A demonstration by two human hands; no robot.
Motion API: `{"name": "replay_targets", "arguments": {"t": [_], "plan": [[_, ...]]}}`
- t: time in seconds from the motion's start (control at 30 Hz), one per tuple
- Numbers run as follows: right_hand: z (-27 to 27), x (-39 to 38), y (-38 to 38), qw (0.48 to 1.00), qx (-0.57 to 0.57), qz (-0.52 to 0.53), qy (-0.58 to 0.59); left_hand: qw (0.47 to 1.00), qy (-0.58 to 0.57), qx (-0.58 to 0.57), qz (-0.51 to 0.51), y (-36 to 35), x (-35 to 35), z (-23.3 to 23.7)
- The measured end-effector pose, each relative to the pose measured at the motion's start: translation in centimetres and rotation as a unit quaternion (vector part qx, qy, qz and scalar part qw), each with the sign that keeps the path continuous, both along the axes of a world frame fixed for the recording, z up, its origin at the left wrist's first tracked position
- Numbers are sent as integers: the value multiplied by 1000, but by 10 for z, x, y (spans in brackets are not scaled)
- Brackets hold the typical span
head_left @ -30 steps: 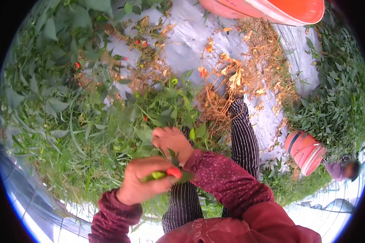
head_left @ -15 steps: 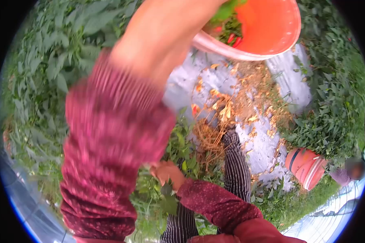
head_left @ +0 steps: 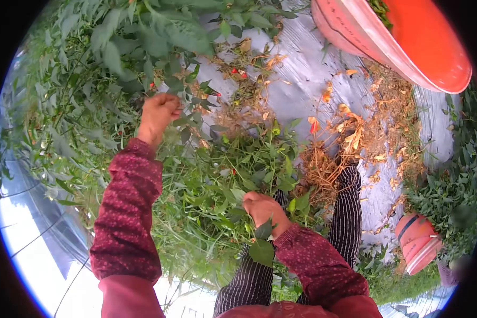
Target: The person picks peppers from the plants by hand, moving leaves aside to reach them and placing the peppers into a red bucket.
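Observation:
My left hand (head_left: 156, 115) reaches up into a leafy pepper plant (head_left: 143, 47), its fingers curled around a leafy twig at the plant's edge. Lower down, my right hand (head_left: 262, 208) is closed on green stems of a bent-over plant (head_left: 233, 159), with leaves partly covering the wrist. Small red peppers (head_left: 234, 70) show among the leaves and dry litter near my left hand. An orange bucket (head_left: 434, 58) holding picked greenery sits at the top right, well clear of both hands. Both arms wear dark red sleeves.
Silver ground sheet (head_left: 302, 63) runs between the plant rows, strewn with dry brown leaves (head_left: 350, 143). My striped trouser leg (head_left: 347, 212) stands on it. A second orange bucket (head_left: 418, 241) lies at the lower right. Dense green plants (head_left: 445, 191) fill both sides.
My left arm has come back from the orange bucket and now reaches into the plant on the left. The peppers it held a second ago are gone. My right hand stayed in the foliage.

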State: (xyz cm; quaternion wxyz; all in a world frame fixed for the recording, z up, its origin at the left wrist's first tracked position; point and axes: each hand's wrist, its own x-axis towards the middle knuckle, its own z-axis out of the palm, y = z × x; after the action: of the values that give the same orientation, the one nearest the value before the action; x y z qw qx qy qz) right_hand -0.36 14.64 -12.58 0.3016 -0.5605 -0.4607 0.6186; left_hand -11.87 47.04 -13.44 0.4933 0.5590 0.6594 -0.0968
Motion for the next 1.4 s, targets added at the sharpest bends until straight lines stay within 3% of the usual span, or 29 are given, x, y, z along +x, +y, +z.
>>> {"name": "replay_targets", "arguments": {"t": [0.1, 0.17, 0.2, 0.27, 0.3, 0.33, 0.37, 0.4, 0.43, 0.47, 0.5, 0.6, 0.63, 0.67, 0.7, 0.8, 0.83, 0.93, 0.97, 1.0, 1.03, 1.07, 1.1, 1.2, 1.23, 1.27, 1.33, 1.37, 1.4], "plan": [[-3, -3, -2, 999, -28, 37, 11, 998, 66, 22, 4, 0, -35, -30], [-2, -4, -3, 998, -39, 50, -3, 957, 225, -50, -176, -4, -42, -44], [-1, -2, -1, 998, -39, 56, -5, 959, 223, -50, -170, -14, -40, -40], [-2, 4, 5, 994, -63, 88, -7, 984, 128, -125, 10, -36, -31, -27], [-8, 2, 3, 994, -66, 89, -8, 987, 50, -143, 50, -43, -46, -33], [-19, -3, -3, 971, -113, -15, 209, 987, 49, -145, 52, -52, -48, -26], [-30, -8, -7, 890, -153, -120, 413, 992, 7, -119, 27, -62, -50, -19], [-37, -16, -11, 891, -156, -119, 410, 995, -36, -93, 2, -73, -49, -10], [-43, -25, -14, 759, -179, -238, 579, 994, -40, -97, 3, -82, -37, 5], [-45, -29, -15, 583, -188, -344, 712, 994, -26, -92, -54, -89, -16, 26], [-34, -20, -3, 586, -188, -347, 708, 990, -12, -85, -113, -100, -2, 39], [-10, 11, 35, 621, -253, -435, 601, 993, -50, -35, -105, -145, 11, 52], [-13, 12, 34, 720, -211, -395, 531, 992, -54, -42, -105, -159, 11, 55], [-15, 13, 36, 807, -165, -345, 451, 981, -43, 21, -190, -172, 10, 56], [-3, 17, 48, 708, -196, -390, 556, 958, -32, 86, -272, -180, 12, 58], [-5, 18, 42, 709, -153, -385, 571, 926, 10, 128, -354, -193, 17, 68], [0, 23, 43, 629, -105, -414, 649, 910, -18, 158, -382, -194, 14, 66], [-34, -19, 6, 605, -152, -431, 652, 918, -67, 71, -385, -182, 10, 82], [-42, -13, 11, 547, -225, -381, 711, 948, -74, 31, -307, -174, 10, 86], [-36, 0, 22, 544, -224, -381, 713, 948, -71, 31, -309, -159, 9, 92], [-18, 20, 37, 759, -101, -300, 569, 952, -96, 43, -289, -141, 8, 100], [-6, 29, 46, 907, 30, -192, 374, 955, -120, 54, -267, -129, 11, 108], [-9, 22, 43, 878, 33, -239, 414, 955, -117, 53, -267, -120, 18, 114], [-13, 20, 45, 885, 85, -231, 394, 971, -94, 53, -214, -109, 45, 127], [-2, 15, 42, 811, -85, -274, 510, 963, -132, -1, -234, -119, 61, 128], [3, 17, 40, 811, -84, -274, 510, 951, -169, -56, -254, -126, 72, 128], [17, 27, 41, 772, -128, -326, 530, 949, -164, -23, -268, -145, 74, 125], [-20, -24, 24, 706, -12, -365, 607, 946, -159, 8, -281, -154, 72, 125], [-20, -17, 24, 707, -12, -367, 605, 946, -162, 7, -281, -160, 70, 126]]}}
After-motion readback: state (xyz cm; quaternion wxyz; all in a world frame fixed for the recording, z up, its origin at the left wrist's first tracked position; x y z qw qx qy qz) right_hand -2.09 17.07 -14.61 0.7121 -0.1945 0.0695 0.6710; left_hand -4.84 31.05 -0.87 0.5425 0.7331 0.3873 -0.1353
